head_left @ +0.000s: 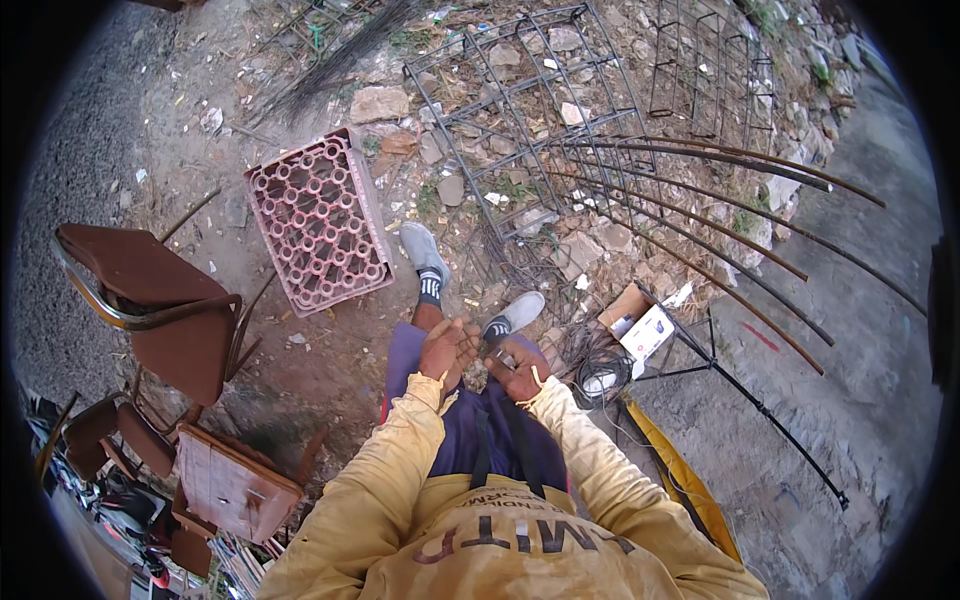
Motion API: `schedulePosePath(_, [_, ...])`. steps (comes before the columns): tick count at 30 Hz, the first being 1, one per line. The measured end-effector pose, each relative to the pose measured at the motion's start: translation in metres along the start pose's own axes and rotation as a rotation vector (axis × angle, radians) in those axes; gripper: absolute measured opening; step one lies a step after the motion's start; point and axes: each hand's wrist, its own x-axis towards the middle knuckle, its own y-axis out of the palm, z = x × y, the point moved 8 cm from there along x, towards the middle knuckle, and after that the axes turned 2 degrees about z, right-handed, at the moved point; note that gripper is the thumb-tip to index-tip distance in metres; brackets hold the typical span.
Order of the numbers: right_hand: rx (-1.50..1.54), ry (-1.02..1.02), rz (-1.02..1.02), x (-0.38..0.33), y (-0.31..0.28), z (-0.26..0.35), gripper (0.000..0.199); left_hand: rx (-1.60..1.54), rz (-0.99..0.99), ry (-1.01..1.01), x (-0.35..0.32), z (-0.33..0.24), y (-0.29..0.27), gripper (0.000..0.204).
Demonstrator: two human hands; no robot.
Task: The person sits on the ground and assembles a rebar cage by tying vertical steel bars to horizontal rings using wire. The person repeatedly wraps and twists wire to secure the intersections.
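My left hand (450, 352) is held over my lap, fingers apart and slightly bent, with nothing visible in it. Close beside it on the right, my right hand (516, 369) has its fingers curled in. A small greyish bit shows at those fingers, too small to name. The two hands do not touch. Below them are my purple trousers (455, 425), and both forearms wear yellow sleeves. Beyond the hands, my feet in grey shoes (421, 247) are on the dirt.
A pink plastic bottle crate (318, 225) stands ahead left, near a brown chair (180, 345) and a worn wooden table (235, 482). Ahead right lie a steel rebar cage (515, 150) and several long rods (720, 258). A white box (648, 335), coiled black cable (603, 372) and black tripod (760, 408) are at right.
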Motion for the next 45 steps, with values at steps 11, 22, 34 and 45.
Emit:
schedulePosePath(11, [0.036, 0.023, 0.114, -0.045, -0.012, -0.104, 0.03, 0.304, 0.03, 0.009, -0.024, 0.034, 0.016, 0.042])
schedulePosePath(22, [-0.094, 0.034, 0.159, -0.158, -0.037, -0.193, 0.029, 0.622, 0.066, -0.017, -0.029, 0.2, 0.042, 0.044])
schedulePosePath(34, [0.074, 0.537, -0.366, -0.292, -0.098, -0.43, 0.064, 1.204, -0.058, 0.383, -0.098, 0.184, 0.188, 0.075])
schedulePosePath(45, [0.341, 0.808, -0.173, -0.349, -0.014, -0.479, 0.059, 1.044, -0.01, 1.076, -0.117, 0.058, 0.44, 0.08])
